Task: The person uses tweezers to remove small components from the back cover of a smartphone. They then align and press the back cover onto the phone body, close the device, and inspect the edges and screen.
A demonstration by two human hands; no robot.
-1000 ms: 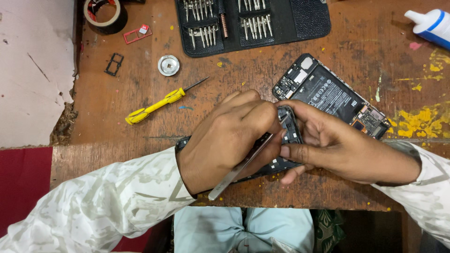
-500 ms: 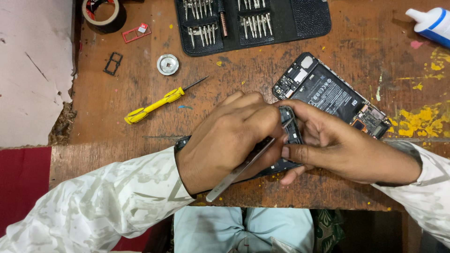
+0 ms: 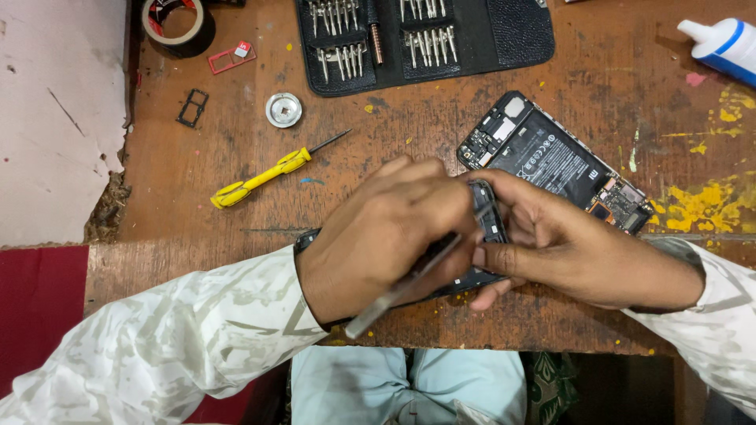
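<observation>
My left hand has barely shifted, fingers still clamped on the metal tweezers working at the black phone frame, which my right hand grips just above the bench, so the job continues.

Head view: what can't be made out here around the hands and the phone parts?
- Tip of the metal tool: hidden behind the left hand.
- Dark phone frame: mostly covered by both hands; the right hand hides its right side.
- Bit case: cut off by the top edge.
- White bottle: cut off at the right edge.
- Tape roll: top cut off.
</observation>
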